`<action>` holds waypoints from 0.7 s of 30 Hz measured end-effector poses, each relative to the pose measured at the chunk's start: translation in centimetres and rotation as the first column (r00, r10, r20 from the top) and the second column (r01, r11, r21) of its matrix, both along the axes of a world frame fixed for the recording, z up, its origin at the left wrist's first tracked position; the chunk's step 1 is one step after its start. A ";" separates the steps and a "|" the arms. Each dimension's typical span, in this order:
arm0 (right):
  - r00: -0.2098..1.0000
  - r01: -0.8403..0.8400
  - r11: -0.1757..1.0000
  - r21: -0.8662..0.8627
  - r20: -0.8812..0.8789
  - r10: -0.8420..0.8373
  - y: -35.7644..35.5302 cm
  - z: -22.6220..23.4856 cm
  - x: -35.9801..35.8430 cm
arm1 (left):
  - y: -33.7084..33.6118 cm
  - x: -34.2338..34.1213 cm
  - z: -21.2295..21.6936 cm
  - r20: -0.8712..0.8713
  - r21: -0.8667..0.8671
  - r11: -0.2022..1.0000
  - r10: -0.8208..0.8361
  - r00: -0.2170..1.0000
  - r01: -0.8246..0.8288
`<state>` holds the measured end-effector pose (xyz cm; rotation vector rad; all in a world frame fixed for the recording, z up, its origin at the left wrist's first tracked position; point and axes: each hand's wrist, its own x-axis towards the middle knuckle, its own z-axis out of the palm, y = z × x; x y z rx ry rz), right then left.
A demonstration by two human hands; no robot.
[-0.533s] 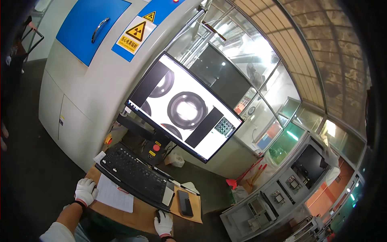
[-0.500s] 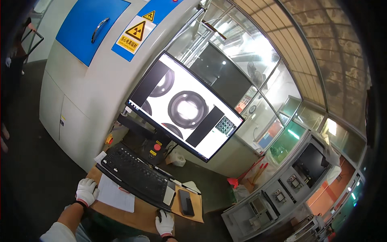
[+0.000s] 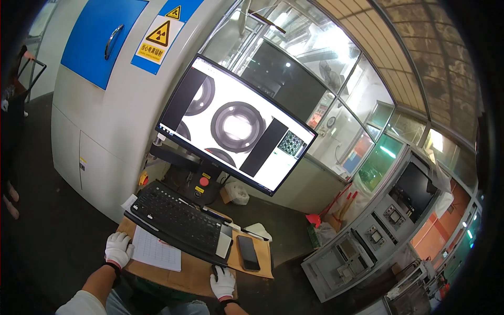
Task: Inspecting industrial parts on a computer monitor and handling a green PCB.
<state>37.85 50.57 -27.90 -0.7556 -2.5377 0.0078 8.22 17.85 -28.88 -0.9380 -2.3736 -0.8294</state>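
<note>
My left hand [image 3: 119, 249], in a white glove, lies on the left edge of a brown tabletop [image 3: 194, 277], beside a printed sheet of paper [image 3: 156, 253]. Its fingers are stretched out and hold nothing. My right hand [image 3: 223, 284], also gloved, rests over a dark computer mouse [image 3: 214, 271] at the table's front right; the palm covers most of it. Between and beyond the hands sits a black keyboard [image 3: 178, 216]. A dark phone [image 3: 248, 253] lies right of the keyboard. The tilted monitor [image 3: 265, 152] shows grey ring shapes with bright centres.
A large grey cabinet [image 3: 113, 136] with a blue door and warning signs stands at the left. Below the monitor is a red push button [image 3: 203, 181]. A grey console [image 3: 341, 257] stands at the right. At the far left, another person's arm and foot show.
The view has shifted slightly, so the whole scene sits differently in the picture. Both hands keep their places on the table and mouse. The ring picture on the monitor looks the same.
</note>
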 end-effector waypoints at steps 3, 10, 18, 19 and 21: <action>1.000 0.006 1.000 -0.006 -0.008 -0.006 -0.2 0.1 0.0 | -0.2 0.0 0.3 0.003 -0.013 1.000 -0.014 1.000 0.015; 1.000 -0.006 1.000 0.012 -0.029 0.007 0.2 0.0 0.1 | -0.1 0.4 0.4 -0.023 -0.011 1.000 -0.027 0.999 0.026; 1.000 -0.010 1.000 0.015 -0.020 0.010 -0.1 0.2 0.2 | 0.1 0.2 0.4 -0.064 -0.002 1.000 -0.013 0.998 0.013; 0.999 -0.009 1.000 0.024 -0.034 0.010 -0.1 0.1 0.1 | 0.1 0.2 0.4 -0.061 0.000 1.000 -0.012 0.998 0.012; 0.999 -0.009 0.999 0.033 -0.047 0.011 -0.1 0.2 0.0 | 0.0 0.2 0.4 -0.056 0.003 1.000 -0.011 0.998 0.012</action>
